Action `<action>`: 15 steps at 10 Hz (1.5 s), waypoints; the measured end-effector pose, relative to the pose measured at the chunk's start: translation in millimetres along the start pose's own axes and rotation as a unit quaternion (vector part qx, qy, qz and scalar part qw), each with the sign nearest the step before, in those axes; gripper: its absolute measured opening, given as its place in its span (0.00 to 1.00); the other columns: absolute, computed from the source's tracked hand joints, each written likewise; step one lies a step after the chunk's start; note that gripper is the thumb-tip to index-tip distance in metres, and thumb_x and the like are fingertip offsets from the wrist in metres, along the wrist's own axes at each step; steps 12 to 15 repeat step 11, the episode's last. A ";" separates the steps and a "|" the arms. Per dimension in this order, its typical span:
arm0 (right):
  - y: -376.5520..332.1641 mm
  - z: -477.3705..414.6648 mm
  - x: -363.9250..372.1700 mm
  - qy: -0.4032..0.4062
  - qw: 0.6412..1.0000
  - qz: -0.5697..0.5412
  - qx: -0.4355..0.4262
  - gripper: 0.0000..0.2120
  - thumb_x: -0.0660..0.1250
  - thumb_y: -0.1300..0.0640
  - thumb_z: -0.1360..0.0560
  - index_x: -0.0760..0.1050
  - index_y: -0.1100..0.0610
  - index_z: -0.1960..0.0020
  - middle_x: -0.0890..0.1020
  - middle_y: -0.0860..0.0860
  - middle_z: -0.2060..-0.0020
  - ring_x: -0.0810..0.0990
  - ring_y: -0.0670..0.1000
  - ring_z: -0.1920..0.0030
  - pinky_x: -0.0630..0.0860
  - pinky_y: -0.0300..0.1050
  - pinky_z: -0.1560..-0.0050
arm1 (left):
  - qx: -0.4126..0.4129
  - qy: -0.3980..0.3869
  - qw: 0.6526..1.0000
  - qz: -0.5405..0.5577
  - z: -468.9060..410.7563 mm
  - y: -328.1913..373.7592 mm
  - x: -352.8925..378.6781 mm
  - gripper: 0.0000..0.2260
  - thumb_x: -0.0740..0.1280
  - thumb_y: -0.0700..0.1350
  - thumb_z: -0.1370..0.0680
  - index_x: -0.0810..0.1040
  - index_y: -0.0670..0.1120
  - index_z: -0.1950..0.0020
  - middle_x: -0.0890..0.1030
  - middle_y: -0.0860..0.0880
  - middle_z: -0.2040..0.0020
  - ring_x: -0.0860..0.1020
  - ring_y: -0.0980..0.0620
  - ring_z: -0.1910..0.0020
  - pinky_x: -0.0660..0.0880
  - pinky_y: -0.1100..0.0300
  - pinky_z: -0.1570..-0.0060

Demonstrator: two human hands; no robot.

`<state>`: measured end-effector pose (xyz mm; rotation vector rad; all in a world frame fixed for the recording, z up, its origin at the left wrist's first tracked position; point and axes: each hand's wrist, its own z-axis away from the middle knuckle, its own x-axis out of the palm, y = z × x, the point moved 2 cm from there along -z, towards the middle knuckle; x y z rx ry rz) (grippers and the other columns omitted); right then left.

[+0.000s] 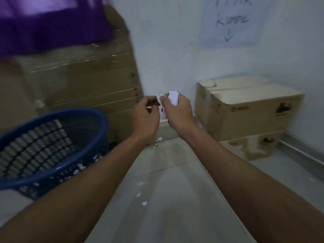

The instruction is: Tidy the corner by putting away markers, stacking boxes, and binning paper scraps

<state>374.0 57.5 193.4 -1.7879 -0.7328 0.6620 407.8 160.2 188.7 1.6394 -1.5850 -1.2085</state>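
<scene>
My right hand (pixel 177 111) clenches crumpled white paper scraps (pixel 172 98) above the glossy tiled floor (pixel 166 172); my left hand (pixel 145 116) pinches their edge, fingers curled, beside the blue mesh basket (pixel 52 146).

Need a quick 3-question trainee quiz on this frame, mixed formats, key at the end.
1. True or false: the blue mesh bin stands to the left of both hands.
2. What does the right hand hold? A) a marker B) crumpled white paper C) a box flap
3. Where do loose paper scraps lie on the floor: between the forearms, or on top of the cardboard box by the right wall?

Key:
1. True
2. B; the left hand pinches at the paper's edge
3. Between the forearms
</scene>
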 end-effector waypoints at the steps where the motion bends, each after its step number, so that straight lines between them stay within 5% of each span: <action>1: -16.1 2.1 57.7 -0.053 0.998 -0.027 0.003 0.10 0.67 0.48 0.28 0.78 0.55 0.56 0.82 0.49 0.69 0.83 0.53 0.63 0.81 0.52 0.54 | -0.001 0.062 0.998 -0.023 -17.7 -1.7 -62.6 0.13 0.62 0.36 0.22 0.82 0.50 0.46 0.83 0.58 0.53 0.81 0.61 0.52 0.78 0.64 0.50; 2: -34.4 11.4 115.5 -0.116 0.992 -0.057 0.015 0.17 0.67 0.44 0.29 0.79 0.57 0.50 0.83 0.49 0.66 0.85 0.49 0.63 0.81 0.45 0.55 | -0.015 0.137 0.990 -0.044 -31.1 -13.7 -125.2 0.12 0.61 0.36 0.22 0.82 0.49 0.47 0.84 0.56 0.52 0.81 0.59 0.50 0.79 0.57 0.45; 3: -50.6 26.0 162.7 -0.181 0.980 -0.079 0.040 0.11 0.68 0.51 0.24 0.80 0.59 0.50 0.82 0.49 0.69 0.80 0.40 0.72 0.73 0.31 0.73 | -0.064 0.211 0.974 -0.059 -32.9 -28.2 -171.6 0.12 0.59 0.38 0.20 0.81 0.51 0.50 0.83 0.56 0.52 0.81 0.57 0.49 0.78 0.53 0.43; 4: -58.9 42.7 198.4 -0.240 0.967 -0.072 0.052 0.11 0.67 0.51 0.22 0.79 0.59 0.50 0.80 0.47 0.70 0.79 0.45 0.68 0.70 0.33 0.73 | -0.107 0.277 0.953 -0.063 -24.2 -39.8 -207.7 0.12 0.58 0.40 0.20 0.80 0.52 0.48 0.83 0.54 0.48 0.80 0.57 0.47 0.76 0.53 0.39; 5: -60.3 59.5 224.4 -0.311 0.948 -0.025 0.059 0.21 0.66 0.42 0.22 0.73 0.58 0.38 0.78 0.48 0.55 0.76 0.44 0.62 0.68 0.36 0.69 | -0.124 0.315 0.939 -0.065 -14.9 -48.2 -235.9 0.11 0.58 0.41 0.19 0.79 0.53 0.47 0.81 0.54 0.42 0.78 0.57 0.45 0.74 0.65 0.42; 6: -56.5 70.2 236.2 -0.371 0.926 0.052 0.041 0.35 0.62 0.33 0.24 0.63 0.56 0.28 0.77 0.50 0.41 0.78 0.48 0.51 0.72 0.41 0.59 | -0.134 0.319 0.936 -0.072 -10.2 -55.2 -252.7 0.11 0.58 0.41 0.19 0.79 0.50 0.44 0.80 0.56 0.52 0.76 0.65 0.60 0.68 0.78 0.66; 7: -55.0 72.2 241.5 -0.381 0.921 0.077 0.021 0.34 0.61 0.33 0.23 0.63 0.55 0.26 0.77 0.47 0.48 0.77 0.46 0.55 0.71 0.41 0.61 | -0.138 0.319 0.935 -0.076 -8.7 -58.9 -257.8 0.10 0.58 0.41 0.19 0.78 0.50 0.45 0.78 0.59 0.56 0.74 0.70 0.65 0.67 0.79 0.70; 8: -55.5 67.1 241.9 -0.327 0.942 0.074 -0.033 0.17 0.65 0.48 0.20 0.75 0.55 0.36 0.76 0.43 0.60 0.75 0.40 0.66 0.71 0.36 0.68 | -0.135 0.318 0.934 -0.091 -13.4 -57.2 -252.8 0.09 0.59 0.42 0.19 0.78 0.51 0.47 0.80 0.55 0.50 0.76 0.63 0.56 0.69 0.73 0.59; 9: -53.9 56.1 231.6 -0.259 0.962 0.053 -0.070 0.05 0.67 0.58 0.21 0.82 0.55 0.52 0.83 0.46 0.61 0.80 0.43 0.63 0.76 0.38 0.65 | -0.145 0.294 0.940 -0.100 -22.3 -52.7 -237.5 0.11 0.57 0.48 0.18 0.78 0.53 0.52 0.81 0.54 0.52 0.78 0.55 0.53 0.72 0.60 0.52; 11: -38.2 27.9 183.4 -0.138 0.990 0.013 -0.036 0.06 0.67 0.57 0.21 0.82 0.54 0.54 0.85 0.48 0.61 0.83 0.47 0.59 0.77 0.40 0.58 | -0.092 0.252 0.960 -0.082 -35.3 -31.8 -180.7 0.14 0.56 0.43 0.19 0.76 0.52 0.60 0.76 0.57 0.64 0.73 0.62 0.64 0.69 0.64 0.63; 15: -38.2 27.9 183.4 -0.138 0.990 0.013 -0.036 0.06 0.67 0.57 0.21 0.82 0.54 0.54 0.85 0.48 0.61 0.83 0.47 0.59 0.77 0.40 0.58 | -0.092 0.252 0.960 -0.082 -35.3 -31.8 -180.7 0.14 0.56 0.43 0.19 0.76 0.52 0.60 0.76 0.57 0.64 0.73 0.62 0.64 0.69 0.64 0.63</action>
